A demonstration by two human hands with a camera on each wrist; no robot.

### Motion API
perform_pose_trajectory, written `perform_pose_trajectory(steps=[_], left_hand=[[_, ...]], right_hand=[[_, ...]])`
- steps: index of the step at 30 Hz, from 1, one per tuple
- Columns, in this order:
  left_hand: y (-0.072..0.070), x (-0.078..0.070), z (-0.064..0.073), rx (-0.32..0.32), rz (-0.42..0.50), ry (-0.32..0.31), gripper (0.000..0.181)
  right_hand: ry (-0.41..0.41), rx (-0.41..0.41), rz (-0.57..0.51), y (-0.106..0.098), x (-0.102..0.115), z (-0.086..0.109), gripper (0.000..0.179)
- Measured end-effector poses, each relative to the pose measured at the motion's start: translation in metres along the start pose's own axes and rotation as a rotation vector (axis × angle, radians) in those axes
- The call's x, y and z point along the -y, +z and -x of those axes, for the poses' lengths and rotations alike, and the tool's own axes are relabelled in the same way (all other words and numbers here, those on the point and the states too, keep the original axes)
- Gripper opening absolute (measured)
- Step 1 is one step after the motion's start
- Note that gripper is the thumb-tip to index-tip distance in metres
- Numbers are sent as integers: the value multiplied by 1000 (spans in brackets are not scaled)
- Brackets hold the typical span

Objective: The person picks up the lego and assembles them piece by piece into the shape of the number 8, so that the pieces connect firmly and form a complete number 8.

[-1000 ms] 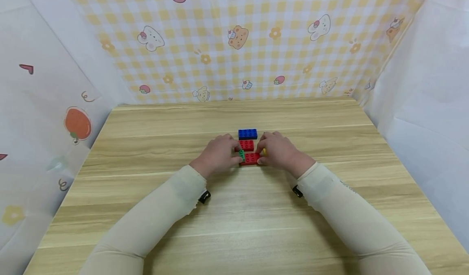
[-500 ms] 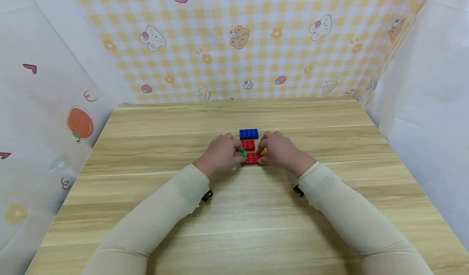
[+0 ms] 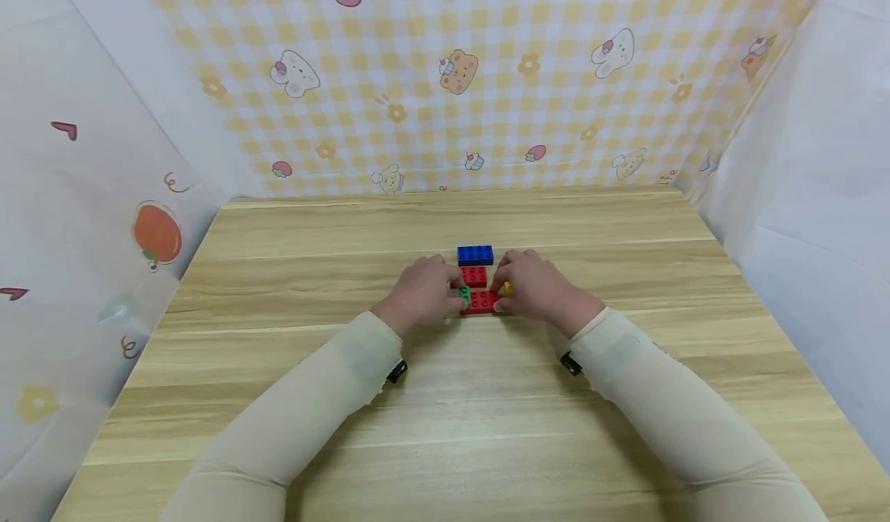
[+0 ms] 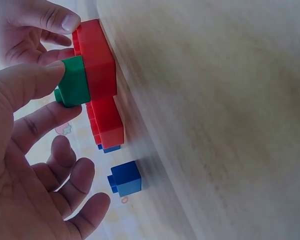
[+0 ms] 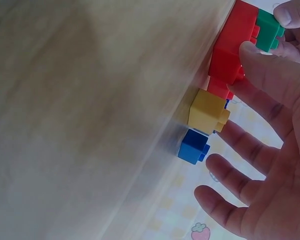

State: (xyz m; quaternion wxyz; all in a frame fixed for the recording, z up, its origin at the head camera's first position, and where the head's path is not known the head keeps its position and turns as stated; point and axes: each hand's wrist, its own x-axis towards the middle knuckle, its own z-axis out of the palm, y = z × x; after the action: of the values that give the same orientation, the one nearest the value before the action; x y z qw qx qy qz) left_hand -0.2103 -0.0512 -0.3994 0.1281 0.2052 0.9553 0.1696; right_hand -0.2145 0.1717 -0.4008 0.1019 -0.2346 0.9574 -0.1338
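Our left grip pinches a small green plastic block atop the left end of a long red plastic brick on the wooden table; our right grip pinches the brick's right end. If we press unevenly, the block could tilt.

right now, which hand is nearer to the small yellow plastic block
Right. The right hand is just beside the small yellow plastic block, pinching the nearer rectangular red plastic block; the left hand is farther off, left of it, pinching the small green plastic block.
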Motion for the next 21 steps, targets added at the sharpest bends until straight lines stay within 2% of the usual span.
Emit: perform_pose_trajectory(steps=[12,21], left_hand=[[1,0,0,-9,-1,3,19],[0,0,0,-19,13,4,16]], right_hand=[[0,-6,-37,-8,-2,2,36],[26,-33,-62,-15,-12,3,41]])
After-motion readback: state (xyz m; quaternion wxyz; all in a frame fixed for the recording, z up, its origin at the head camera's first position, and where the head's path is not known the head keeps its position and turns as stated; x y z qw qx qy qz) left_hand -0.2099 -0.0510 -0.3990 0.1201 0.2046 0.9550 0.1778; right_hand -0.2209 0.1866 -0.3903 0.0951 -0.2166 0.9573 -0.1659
